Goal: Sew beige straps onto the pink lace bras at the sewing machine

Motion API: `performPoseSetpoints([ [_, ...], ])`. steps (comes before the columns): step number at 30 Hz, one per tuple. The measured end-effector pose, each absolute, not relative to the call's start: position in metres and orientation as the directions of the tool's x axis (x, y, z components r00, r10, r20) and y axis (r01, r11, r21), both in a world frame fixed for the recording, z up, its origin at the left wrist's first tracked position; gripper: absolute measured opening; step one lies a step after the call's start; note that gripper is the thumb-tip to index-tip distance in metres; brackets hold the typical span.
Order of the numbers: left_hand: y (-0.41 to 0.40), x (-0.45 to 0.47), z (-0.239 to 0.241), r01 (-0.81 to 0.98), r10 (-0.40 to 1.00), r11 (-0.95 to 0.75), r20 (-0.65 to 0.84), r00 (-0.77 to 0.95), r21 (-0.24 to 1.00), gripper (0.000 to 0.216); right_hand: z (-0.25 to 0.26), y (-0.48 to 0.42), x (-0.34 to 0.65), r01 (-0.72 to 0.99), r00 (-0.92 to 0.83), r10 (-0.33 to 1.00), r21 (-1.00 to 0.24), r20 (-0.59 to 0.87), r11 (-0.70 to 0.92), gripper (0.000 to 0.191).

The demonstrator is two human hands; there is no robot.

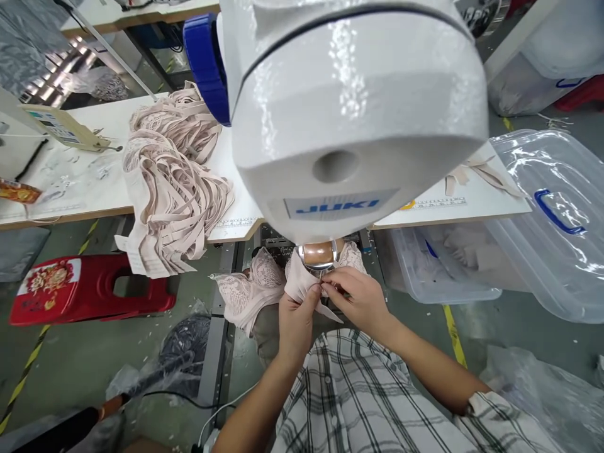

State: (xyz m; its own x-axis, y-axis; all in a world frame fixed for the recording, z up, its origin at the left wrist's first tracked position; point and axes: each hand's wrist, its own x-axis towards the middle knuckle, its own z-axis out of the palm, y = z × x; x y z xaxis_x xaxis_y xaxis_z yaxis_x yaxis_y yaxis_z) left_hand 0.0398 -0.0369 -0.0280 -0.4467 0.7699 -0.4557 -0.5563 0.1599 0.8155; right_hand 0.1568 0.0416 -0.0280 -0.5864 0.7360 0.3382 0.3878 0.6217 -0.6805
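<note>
A pale pink lace bra (264, 280) hangs over my lap, below the head of a white sewing machine (358, 107). My left hand (296, 321) is closed on the bra's fabric, thumb on top, just in front of the machine's needle area. Beside it, my right hand (361, 299) pinches the edge of the same fabric, its fingertips nearly touching the left thumb. A narrow tail of cloth (330, 313) hangs out between the two hands. The machine's head hides the needle and part of the cloth.
Bundles of pink straps and lace (177, 189) lie on the white table, draping over its front edge at left. A red plastic stool (94, 286) stands on the floor. Clear plastic bins (557, 251) stand at right. Fabric strips (481, 173) rest on the right tabletop.
</note>
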Motion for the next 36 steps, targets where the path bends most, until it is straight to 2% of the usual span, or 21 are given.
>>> performPoseSetpoints([
  [5,-0.042,0.035,-0.026,-0.237,0.810,0.266,-0.350,-0.470,0.934,0.028,-0.023,0.048,0.163,0.387,-0.661,0.730,-0.754,0.175,0.531,0.021],
  [10,-0.044,0.026,-0.024,-0.035,0.901,0.192,-0.190,-0.390,0.981,0.018,-0.014,0.062,0.169,0.335,-0.785,0.619,-0.816,0.035,0.471,0.014],
  [13,-0.044,0.022,-0.025,-0.028,0.919,0.170,-0.169,-0.356,0.985,0.020,-0.014,0.066,0.168,0.311,-0.813,0.583,-0.845,0.001,0.435,0.015],
  [17,-0.041,0.019,-0.023,-0.072,0.923,0.199,-0.212,-0.322,0.977,0.024,-0.018,0.063,0.165,0.301,-0.821,0.571,-0.868,-0.025,0.395,0.018],
  [20,-0.038,0.019,-0.023,-0.093,0.906,0.264,-0.280,-0.316,0.960,0.016,-0.021,0.059,0.164,0.353,-0.795,0.604,-0.848,-0.049,0.396,0.019],
  [24,-0.035,0.017,-0.024,-0.034,0.883,0.333,-0.324,-0.341,0.942,0.020,-0.024,0.058,0.164,0.398,-0.749,0.657,-0.851,-0.084,0.344,0.011],
  [27,-0.034,0.014,-0.025,0.055,0.897,0.318,-0.282,-0.340,0.946,0.020,-0.023,0.061,0.167,0.394,-0.730,0.672,-0.881,-0.127,0.262,0.009],
  [31,-0.030,0.007,-0.023,0.066,0.928,0.314,-0.291,-0.233,0.947,0.022,-0.018,0.068,0.176,0.370,-0.709,0.672,-0.924,-0.213,0.097,0.014],
  [36,-0.025,0.006,-0.015,0.109,0.938,0.329,-0.311,-0.151,0.938,0.022,-0.015,0.067,0.184,0.455,-0.683,0.693,-0.877,-0.231,0.155,0.009],
])
